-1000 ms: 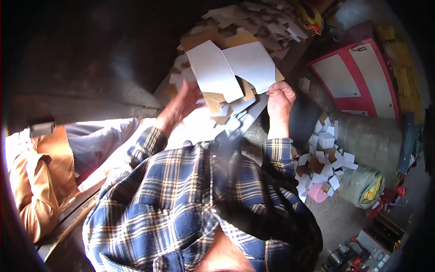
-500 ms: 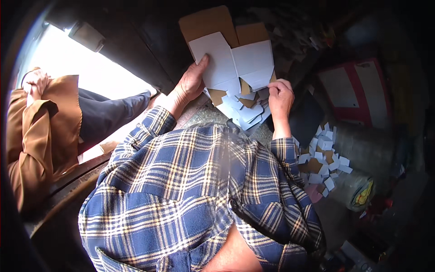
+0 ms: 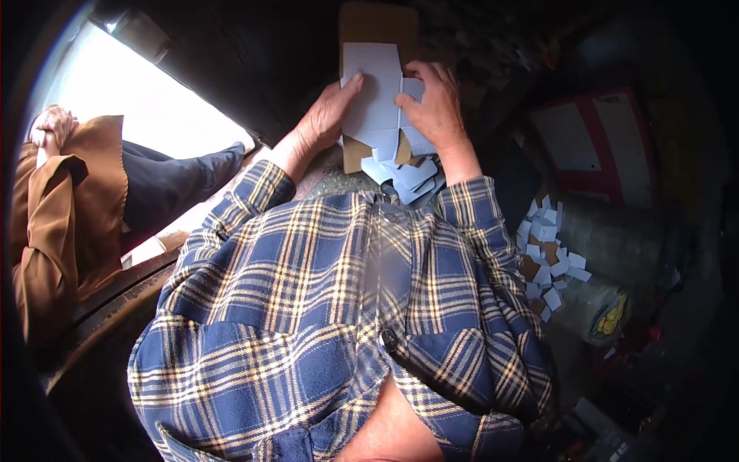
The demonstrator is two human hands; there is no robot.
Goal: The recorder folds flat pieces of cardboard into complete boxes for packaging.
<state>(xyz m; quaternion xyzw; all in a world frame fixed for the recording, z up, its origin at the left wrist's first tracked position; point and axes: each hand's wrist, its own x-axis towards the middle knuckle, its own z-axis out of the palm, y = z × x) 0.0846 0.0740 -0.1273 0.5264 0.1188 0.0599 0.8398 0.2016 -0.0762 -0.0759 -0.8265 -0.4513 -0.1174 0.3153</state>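
A flat carton blank (image 3: 372, 100), white on its near face with brown flaps at the far end, stands up in front of me. My left hand (image 3: 329, 114) grips its left edge, the thumb lying on the white face. On the right side, my right hand (image 3: 437, 108) is closed round the narrower panel, thumb at the fold line between the panels. Part of that panel is hidden behind the hand. Just below the blank, several loose white and blue-grey card pieces (image 3: 412, 181) lie heaped close to my shirt front.
A heap of small white and brown folded card pieces (image 3: 548, 250) lies to my right, beside a wrapped roll (image 3: 608, 317). Beyond stands a red and white panel (image 3: 596, 138). At left, a person in a brown garment (image 3: 77, 200) sits by a bright opening (image 3: 146, 92), hands clasped.
The right panel has been folded in, so the blank looks narrower and more upright. My right hand has moved up and left from its lower right corner onto that panel.
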